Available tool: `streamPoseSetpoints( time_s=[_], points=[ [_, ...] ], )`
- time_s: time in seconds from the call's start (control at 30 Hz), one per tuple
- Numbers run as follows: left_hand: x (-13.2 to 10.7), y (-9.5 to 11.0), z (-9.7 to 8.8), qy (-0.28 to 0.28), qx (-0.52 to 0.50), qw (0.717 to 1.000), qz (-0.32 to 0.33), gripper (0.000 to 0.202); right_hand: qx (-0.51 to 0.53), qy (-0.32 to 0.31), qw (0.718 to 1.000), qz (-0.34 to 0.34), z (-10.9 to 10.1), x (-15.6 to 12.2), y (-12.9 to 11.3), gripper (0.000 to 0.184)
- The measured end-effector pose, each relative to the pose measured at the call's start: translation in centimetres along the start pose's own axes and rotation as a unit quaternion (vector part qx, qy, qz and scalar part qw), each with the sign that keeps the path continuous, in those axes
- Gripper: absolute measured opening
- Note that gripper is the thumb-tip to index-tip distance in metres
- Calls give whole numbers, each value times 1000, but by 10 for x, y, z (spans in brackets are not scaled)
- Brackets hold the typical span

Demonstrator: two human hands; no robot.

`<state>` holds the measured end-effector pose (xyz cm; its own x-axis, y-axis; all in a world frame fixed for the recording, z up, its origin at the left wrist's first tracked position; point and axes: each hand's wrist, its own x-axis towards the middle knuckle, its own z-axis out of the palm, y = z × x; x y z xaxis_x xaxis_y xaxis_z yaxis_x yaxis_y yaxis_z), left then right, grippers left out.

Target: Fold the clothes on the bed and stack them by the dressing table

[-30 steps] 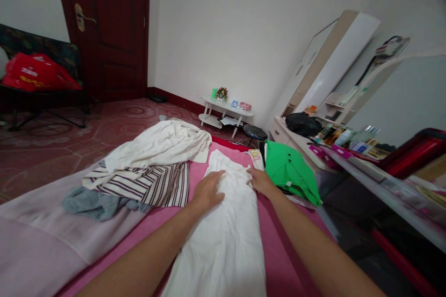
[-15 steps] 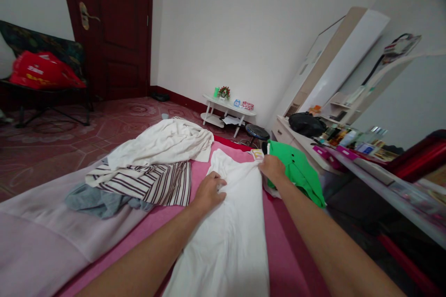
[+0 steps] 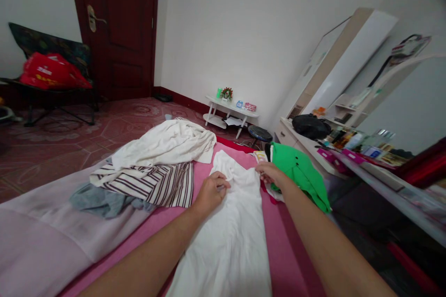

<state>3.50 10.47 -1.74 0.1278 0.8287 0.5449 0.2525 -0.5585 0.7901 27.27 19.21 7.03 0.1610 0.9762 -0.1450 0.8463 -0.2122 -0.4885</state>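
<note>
The white garment (image 3: 232, 236) lies lengthwise on the pink cover (image 3: 284, 241); your left hand (image 3: 213, 190) pinches its left side, your right hand (image 3: 271, 173) its right edge, fingers nearly closed; it looks light, limp; grip by edges.

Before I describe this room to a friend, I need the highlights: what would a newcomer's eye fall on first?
Probably the long white garment up the middle of the pink sheet, with the left hand and right hand at its far part. Next, perhaps, the bright green garment to its right, and the red bag on the chair at far left.
</note>
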Motion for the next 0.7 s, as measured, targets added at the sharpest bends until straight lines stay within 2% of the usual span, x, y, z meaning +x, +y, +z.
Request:
streamPoseSetpoints(
  time_s=[0.1, 0.17, 0.23, 0.33, 0.43, 0.5, 0.57, 0.7],
  points=[
    [-5, 10, 0, -109, 15, 988, 111, 32, -58, -37, 997, -21, -8, -10, 1, 9],
    [-8, 17, 0, -193, 57, 965, 171, 29, -112, -16, 993, -29, -15, -14, 1, 10],
    [-10, 24, -1, -247, 99, 943, 198, 26, -161, 30, 986, -42, -20, -16, -2, 8],
    [-14, 34, -2, -255, 141, 936, 200, 34, -210, 62, 973, -73, -22, -21, -8, 16],
    [-16, 39, -4, -226, 162, 942, 187, 59, -236, 9, 966, -106, -20, -29, -11, 24],
    [-17, 40, -4, -208, 176, 947, 169, 69, -247, -33, 961, -123, -18, -34, -11, 34],
    [-16, 39, -3, -212, 189, 946, 154, 65, -255, -55, 956, -131, -17, -39, -8, 40],
    [-14, 35, 1, -225, 163, 949, 149, 31, -262, -51, 957, -116, -19, -39, 1, 27]
  ],
)
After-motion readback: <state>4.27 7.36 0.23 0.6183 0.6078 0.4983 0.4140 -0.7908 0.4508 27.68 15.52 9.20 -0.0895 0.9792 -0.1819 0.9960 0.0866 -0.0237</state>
